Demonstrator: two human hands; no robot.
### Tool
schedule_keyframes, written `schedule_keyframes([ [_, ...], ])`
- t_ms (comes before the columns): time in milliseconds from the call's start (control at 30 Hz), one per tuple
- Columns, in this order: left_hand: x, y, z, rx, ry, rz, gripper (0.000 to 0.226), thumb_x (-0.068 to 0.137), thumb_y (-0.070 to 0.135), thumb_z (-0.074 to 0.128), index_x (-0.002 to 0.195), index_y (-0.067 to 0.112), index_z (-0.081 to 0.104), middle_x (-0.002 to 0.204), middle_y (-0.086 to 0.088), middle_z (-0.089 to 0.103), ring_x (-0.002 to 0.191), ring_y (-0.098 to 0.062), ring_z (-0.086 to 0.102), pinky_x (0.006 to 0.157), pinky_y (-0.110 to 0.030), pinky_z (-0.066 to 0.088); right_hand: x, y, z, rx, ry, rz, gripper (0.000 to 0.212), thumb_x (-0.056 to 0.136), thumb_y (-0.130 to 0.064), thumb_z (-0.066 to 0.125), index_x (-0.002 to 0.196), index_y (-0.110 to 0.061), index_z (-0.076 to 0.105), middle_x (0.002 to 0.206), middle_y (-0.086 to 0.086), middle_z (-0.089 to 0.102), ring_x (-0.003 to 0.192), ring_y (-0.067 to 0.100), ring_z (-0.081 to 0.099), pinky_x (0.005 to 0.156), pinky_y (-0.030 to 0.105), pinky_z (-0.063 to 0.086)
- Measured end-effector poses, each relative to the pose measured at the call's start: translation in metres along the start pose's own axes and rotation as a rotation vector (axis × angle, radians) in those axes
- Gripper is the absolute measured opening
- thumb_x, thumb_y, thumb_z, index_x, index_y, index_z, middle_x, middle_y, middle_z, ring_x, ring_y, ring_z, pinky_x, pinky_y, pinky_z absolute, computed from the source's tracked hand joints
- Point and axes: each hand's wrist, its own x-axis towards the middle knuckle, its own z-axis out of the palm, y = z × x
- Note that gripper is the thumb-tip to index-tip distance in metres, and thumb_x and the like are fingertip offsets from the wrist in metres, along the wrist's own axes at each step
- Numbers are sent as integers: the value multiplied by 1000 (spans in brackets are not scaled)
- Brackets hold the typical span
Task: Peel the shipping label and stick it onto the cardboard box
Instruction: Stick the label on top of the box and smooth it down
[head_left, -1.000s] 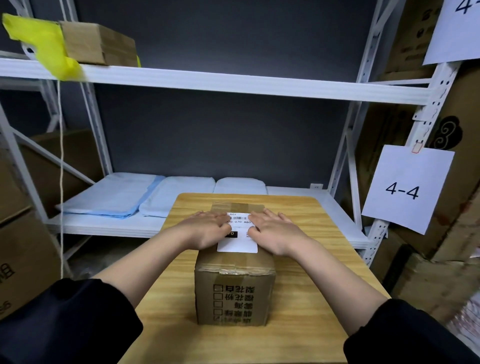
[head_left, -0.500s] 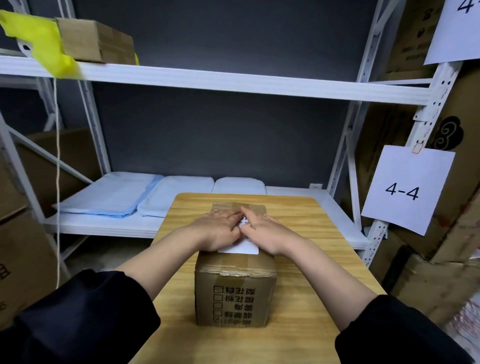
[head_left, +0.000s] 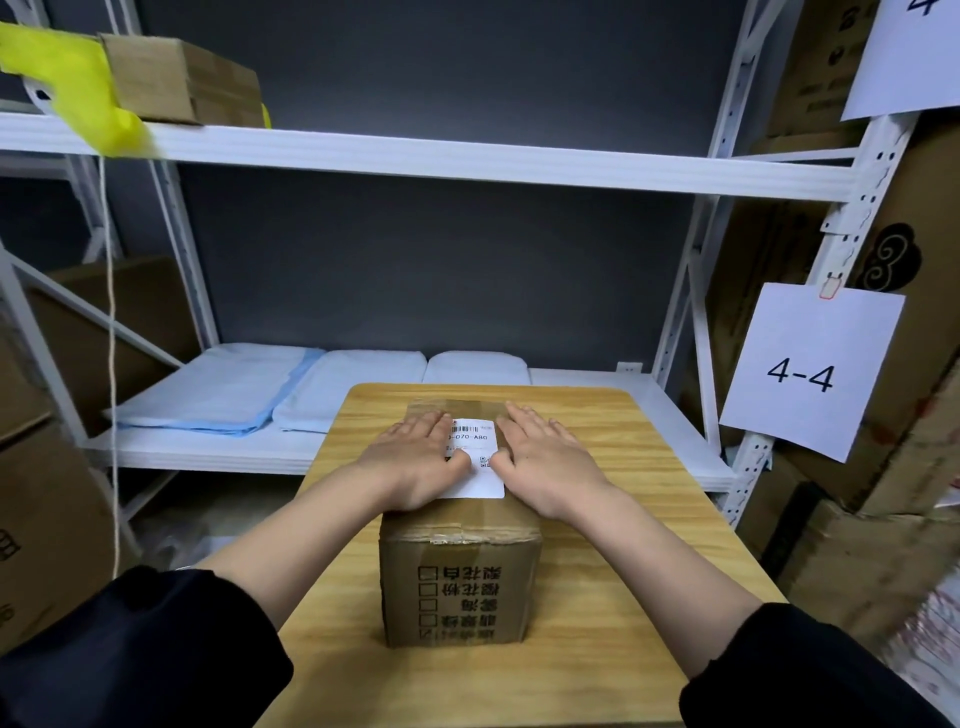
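Observation:
A taped cardboard box (head_left: 460, 582) stands on a small wooden table (head_left: 597, 613), printed characters on its near face. A white shipping label (head_left: 480, 457) with a barcode and a QR code lies flat on the box's top. My left hand (head_left: 415, 462) rests palm down on the label's left part, fingers flat. My right hand (head_left: 550, 460) lies palm down along the label's right edge, thumb touching the label. Both hands hold nothing. The left side of the label is hidden under my left hand.
White metal shelving (head_left: 415, 156) stands behind the table. Folded blue and white pads (head_left: 291, 389) lie on the lower shelf. A small box (head_left: 182, 83) and yellow cloth (head_left: 67, 83) sit on the upper shelf. Stacked cartons and a "4-4" sign (head_left: 805, 371) are at the right.
My hands, pressed together over the label's middle half a second ago, have slid apart to its left and right sides, uncovering the barcode and QR code.

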Motion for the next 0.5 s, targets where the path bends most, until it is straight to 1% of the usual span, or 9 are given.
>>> schedule_keyframes([
  [100,-10,-2,2,-28,-12,84,61,97,39,20,152,21,2,162,3,-6,149,-15,-4,120,-30,0,-8,-4,-3,37,-78,-96,56,98,-31,21,152,-20,13,162,-6,1,148,7,-2,120,31,-1],
  [200,-19,-2,5,-22,-38,120,59,97,37,19,152,22,3,162,3,-3,149,-13,-3,118,-27,-2,-13,-9,-5,84,-152,-160,56,98,-29,22,152,-20,12,162,-5,4,148,7,-1,120,29,0],
  [300,-24,-1,8,2,-35,134,59,97,37,18,153,21,3,162,3,-3,149,-10,-4,119,-26,-3,-14,-10,-4,69,-141,-151,57,98,-30,22,152,-19,11,162,-4,3,148,8,-1,119,28,0],
  [500,-28,-12,6,3,-52,112,56,99,36,18,152,24,5,162,6,-3,148,-7,-5,118,-26,-3,-13,-11,-3,5,-181,-127,57,97,-32,20,152,-21,8,162,-6,0,148,7,-3,120,29,0],
])
